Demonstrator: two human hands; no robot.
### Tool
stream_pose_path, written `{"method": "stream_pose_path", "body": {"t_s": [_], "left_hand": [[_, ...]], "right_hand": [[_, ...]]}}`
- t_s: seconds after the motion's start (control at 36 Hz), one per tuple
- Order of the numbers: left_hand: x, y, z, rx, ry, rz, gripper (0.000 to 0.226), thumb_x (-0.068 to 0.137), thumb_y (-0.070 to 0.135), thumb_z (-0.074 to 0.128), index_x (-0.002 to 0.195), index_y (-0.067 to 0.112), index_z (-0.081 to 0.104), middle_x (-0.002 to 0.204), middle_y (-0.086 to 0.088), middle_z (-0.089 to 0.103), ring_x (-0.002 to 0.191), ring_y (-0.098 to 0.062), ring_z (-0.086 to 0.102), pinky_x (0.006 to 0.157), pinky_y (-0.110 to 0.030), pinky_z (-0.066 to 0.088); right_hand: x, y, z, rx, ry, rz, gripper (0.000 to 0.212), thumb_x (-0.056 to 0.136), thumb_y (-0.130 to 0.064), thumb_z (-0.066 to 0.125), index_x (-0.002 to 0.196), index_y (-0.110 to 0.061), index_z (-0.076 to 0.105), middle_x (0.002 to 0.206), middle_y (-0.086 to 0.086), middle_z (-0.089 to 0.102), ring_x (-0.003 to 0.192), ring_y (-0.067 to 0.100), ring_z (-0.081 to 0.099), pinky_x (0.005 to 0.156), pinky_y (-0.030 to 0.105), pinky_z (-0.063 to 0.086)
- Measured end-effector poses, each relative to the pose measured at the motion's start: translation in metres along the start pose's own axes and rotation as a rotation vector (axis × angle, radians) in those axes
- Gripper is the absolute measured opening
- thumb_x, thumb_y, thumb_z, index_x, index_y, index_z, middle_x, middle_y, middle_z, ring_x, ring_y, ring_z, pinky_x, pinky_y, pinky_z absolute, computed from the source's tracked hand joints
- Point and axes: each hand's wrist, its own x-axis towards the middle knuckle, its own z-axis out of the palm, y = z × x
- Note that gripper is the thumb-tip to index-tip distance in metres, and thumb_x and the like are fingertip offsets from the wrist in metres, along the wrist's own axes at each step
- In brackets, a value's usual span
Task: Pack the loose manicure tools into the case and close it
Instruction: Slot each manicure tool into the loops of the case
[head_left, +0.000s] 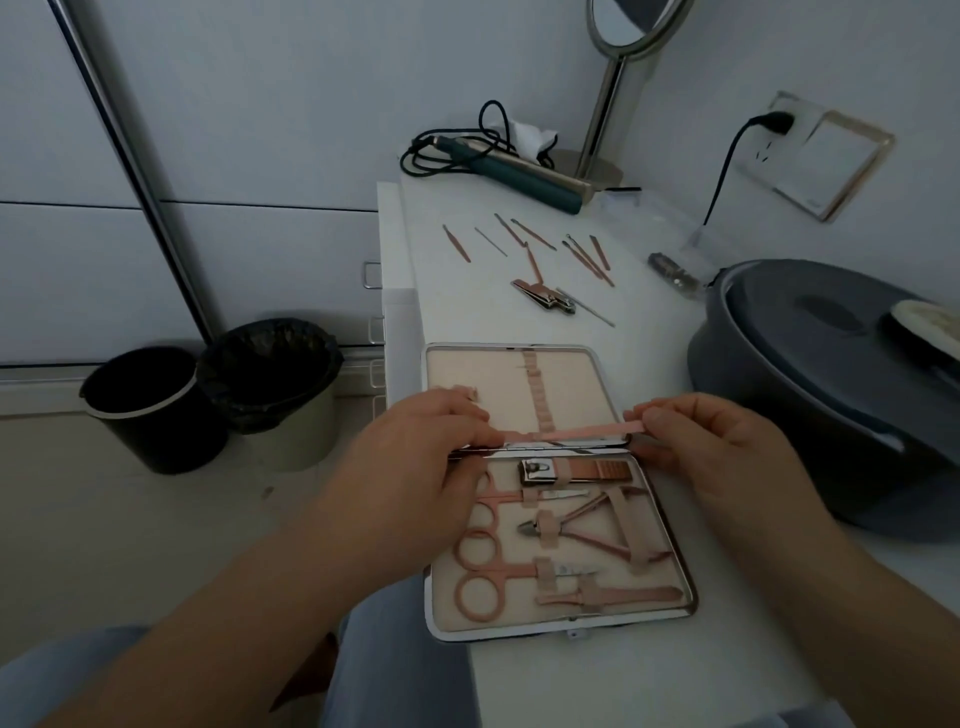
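Now both hands, left (415, 457) and right (711, 447), pinch a pink nail file (571, 432) in their fingers above the open case (691, 597).

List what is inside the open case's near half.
Strapped into the case: a nail clipper, nippers, two pairs of scissors and a flat tool. The left hand covers that half's left edge.

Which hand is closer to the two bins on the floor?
Left. The left hand is over the case's left edge, toward the bins; the right hand is at its right edge.
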Motion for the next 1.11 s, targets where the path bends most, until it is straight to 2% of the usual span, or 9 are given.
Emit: {"method": "stream_pose_path", "body": {"t_s": [0.22,0.33,0.5,0.64,0.78,0.86,0.94,1.06,1.11], "left_hand": [[-0.011,-0.001,-0.009,-0.005,-0.049,0.02,0.025,0.082,0.018,0.058,0.103,0.03,0.067,0.104,0.027,0.048,0.108,0.019,0.033,0.088,0.008,0.017],[-0.013,-0.001,-0.011,-0.007,-0.071,0.024,0.026,0.081,0.021,0.06,0.104,0.032,0.067,0.107,0.026,0.051,0.112,0.013,0.039,0.092,-0.001,0.023],[-0.01,-0.001,-0.014,0.03,-0.05,0.041,0.028,0.078,0.022,0.066,0.102,0.034,0.067,0.11,0.02,0.058,0.112,0.008,0.038,0.098,-0.025,0.034],[-0.008,-0.003,-0.014,0.029,-0.055,0.043,0.03,0.075,0.024,0.067,0.103,0.036,0.066,0.108,0.021,0.057,0.108,0.013,0.039,0.096,-0.012,0.03],[-0.01,-0.005,-0.014,0.009,-0.032,0.04,0.027,0.074,0.026,0.07,0.1,0.036,0.067,0.101,0.031,0.052,0.109,0.015,0.04,0.099,-0.028,0.037],[-0.01,-0.003,-0.013,-0.019,0.018,0.034,0.026,0.072,0.038,0.059,0.096,0.039,0.067,0.096,0.039,0.047,0.103,0.026,0.036,0.094,-0.015,0.03],[-0.008,0.0,-0.012,-0.065,0.036,0.003,0.026,0.073,0.045,0.053,0.096,0.043,0.064,0.103,0.037,0.047,0.106,0.022,0.036,0.091,-0.01,0.027],[-0.005,0.003,-0.008,-0.073,-0.024,0.002,0.032,0.074,0.049,0.048,0.103,0.042,0.061,0.11,0.035,0.041,0.112,0.023,0.026,0.102,-0.026,0.024],[-0.005,0.004,-0.006,-0.08,-0.065,-0.001,0.032,0.077,0.049,0.047,0.107,0.042,0.059,0.111,0.036,0.037,0.111,0.03,0.014,0.103,-0.025,0.017]], "right_hand": [[-0.015,0.004,-0.005,0.034,-0.044,0.03,0.011,0.079,-0.025,0.059,0.074,-0.027,0.069,0.074,-0.003,0.073,0.073,0.015,0.071,0.078,0.037,0.052],[-0.019,0.007,-0.012,0.021,0.002,0.051,0.016,0.083,-0.024,0.058,0.07,-0.02,0.067,0.071,-0.007,0.072,0.062,0.009,0.069,0.065,0.028,0.047],[-0.019,0.009,-0.015,-0.004,0.043,0.067,0.019,0.084,-0.02,0.057,0.067,-0.015,0.064,0.061,0.0,0.069,0.051,0.012,0.065,0.063,0.03,0.047],[-0.017,0.01,-0.013,-0.035,0.028,0.082,0.018,0.084,-0.022,0.056,0.07,-0.013,0.063,0.059,-0.001,0.067,0.047,0.011,0.062,0.059,0.029,0.046],[-0.01,0.009,-0.015,-0.056,-0.037,0.105,0.022,0.085,-0.02,0.057,0.066,-0.012,0.063,0.056,0.0,0.066,0.046,0.012,0.06,0.06,0.031,0.047],[-0.006,0.007,-0.017,-0.034,-0.106,0.128,0.025,0.084,-0.016,0.058,0.06,-0.012,0.063,0.052,0.004,0.064,0.046,0.015,0.058,0.06,0.034,0.048],[-0.001,0.003,-0.019,-0.051,-0.166,0.156,0.029,0.085,-0.015,0.058,0.056,-0.012,0.063,0.049,0.004,0.062,0.044,0.016,0.056,0.055,0.03,0.045],[0.005,-0.002,-0.019,-0.124,-0.227,0.187,0.024,0.084,-0.016,0.06,0.061,-0.007,0.062,0.045,0.004,0.058,0.04,0.013,0.052,0.046,0.024,0.044],[0.007,-0.005,-0.019,-0.187,-0.259,0.188,0.023,0.083,-0.018,0.062,0.062,-0.007,0.062,0.044,0.004,0.058,0.039,0.013,0.052,0.048,0.024,0.043]]}}
